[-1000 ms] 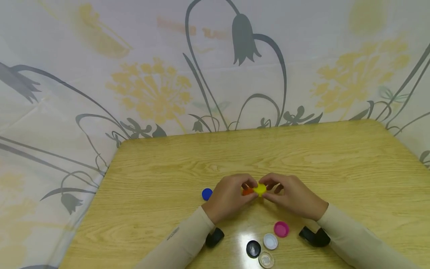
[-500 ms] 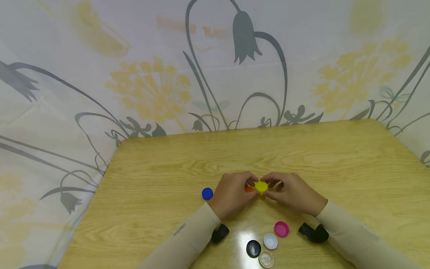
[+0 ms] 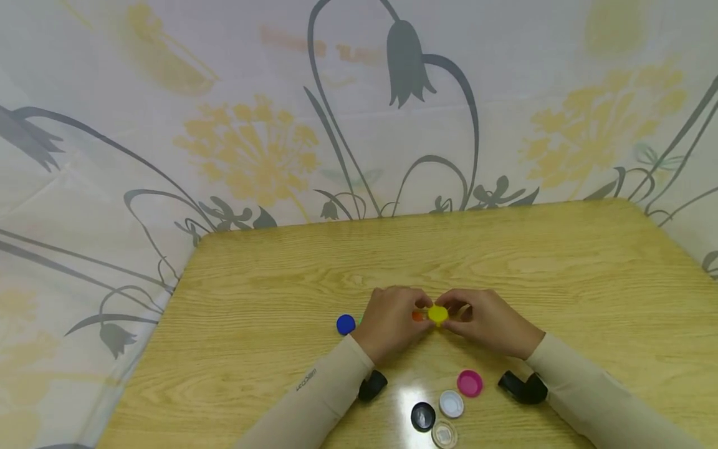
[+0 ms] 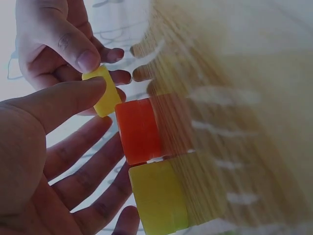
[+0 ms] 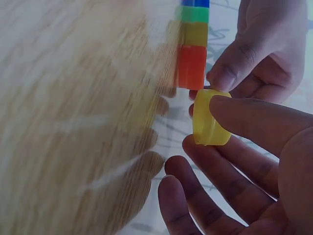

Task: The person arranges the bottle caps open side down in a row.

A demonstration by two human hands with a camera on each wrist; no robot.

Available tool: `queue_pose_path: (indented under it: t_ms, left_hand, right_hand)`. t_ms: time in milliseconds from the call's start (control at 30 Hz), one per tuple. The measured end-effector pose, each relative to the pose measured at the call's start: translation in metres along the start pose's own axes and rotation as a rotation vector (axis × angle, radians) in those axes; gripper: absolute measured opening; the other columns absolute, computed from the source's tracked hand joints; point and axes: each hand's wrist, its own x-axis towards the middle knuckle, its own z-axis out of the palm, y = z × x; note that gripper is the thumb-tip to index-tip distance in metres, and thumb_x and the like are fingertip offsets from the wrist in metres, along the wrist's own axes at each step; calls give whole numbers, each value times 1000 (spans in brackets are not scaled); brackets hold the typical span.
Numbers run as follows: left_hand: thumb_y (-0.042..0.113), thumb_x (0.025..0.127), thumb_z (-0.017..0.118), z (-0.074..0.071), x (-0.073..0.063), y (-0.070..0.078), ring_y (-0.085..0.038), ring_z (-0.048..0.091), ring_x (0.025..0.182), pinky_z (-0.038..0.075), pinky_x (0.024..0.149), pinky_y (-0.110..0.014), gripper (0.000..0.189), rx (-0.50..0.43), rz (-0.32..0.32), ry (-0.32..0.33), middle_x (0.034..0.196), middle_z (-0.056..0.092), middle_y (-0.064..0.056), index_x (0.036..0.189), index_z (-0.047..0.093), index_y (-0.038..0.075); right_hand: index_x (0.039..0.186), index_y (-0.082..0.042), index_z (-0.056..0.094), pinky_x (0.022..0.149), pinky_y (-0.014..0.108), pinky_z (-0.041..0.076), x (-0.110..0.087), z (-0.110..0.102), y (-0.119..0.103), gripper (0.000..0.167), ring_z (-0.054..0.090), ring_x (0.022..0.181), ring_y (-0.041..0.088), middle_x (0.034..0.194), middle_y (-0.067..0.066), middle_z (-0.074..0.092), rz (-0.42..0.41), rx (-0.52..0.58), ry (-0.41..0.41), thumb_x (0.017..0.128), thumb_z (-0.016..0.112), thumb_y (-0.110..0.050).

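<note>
A yellow bottle cap (image 3: 438, 314) is pinched by the fingertips of both hands, just above the table. My left hand (image 3: 392, 321) holds its left side, with the thumb laid on the cap in the left wrist view. From the right, my right hand (image 3: 493, 321) pinches the same cap between thumb and fingers, its other fingers loosely spread. Right beside it stands an orange-red cap (image 4: 139, 132), first in a row. Behind that come a yellowish cap (image 4: 159, 196), a green cap (image 5: 194, 14) and a blue cap (image 3: 346, 324). My left hand hides most of this row in the head view.
Nearer the body lie a pink cap (image 3: 470, 383), a white cap (image 3: 451, 404), a black cap (image 3: 423, 416) and a clear beige cap (image 3: 445, 433). The wooden table (image 3: 258, 280) meets a flower-patterned cloth (image 3: 359, 137) at the back. Black wrist devices hang under both sleeves.
The yellow cap and my left hand have shifted slightly to the right. A sliver of green now shows beside the blue cap. The right hand has barely moved.
</note>
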Motion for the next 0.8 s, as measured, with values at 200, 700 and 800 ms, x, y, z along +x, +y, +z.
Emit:
queue_pose_path:
  t_ms: [200,700,800]
  left_hand:
    - [37,85,80,1,1,0,-6,61,85,42,84,-35,25,16,-18,-23,97,74,10,105,76,21]
    - [37,84,81,2,1,-2,-10,61,93,43,80,-33,26,35,3,-37,97,72,9,105,76,21]
    - [36,84,81,2,0,-2,-11,61,94,44,82,-34,27,37,3,-42,97,71,8,105,76,21]
  right_hand:
    - [112,-5,70,76,26,58,1,2,1,27,66,88,11,103,5,73,11,-27,-16,86,76,-7]
    - [111,-4,68,78,26,56,2,3,1,26,63,89,12,101,2,70,13,-6,-54,86,75,-7]
    - [111,-3,67,78,26,56,3,3,1,27,63,89,11,100,2,69,19,1,-69,86,76,-8]
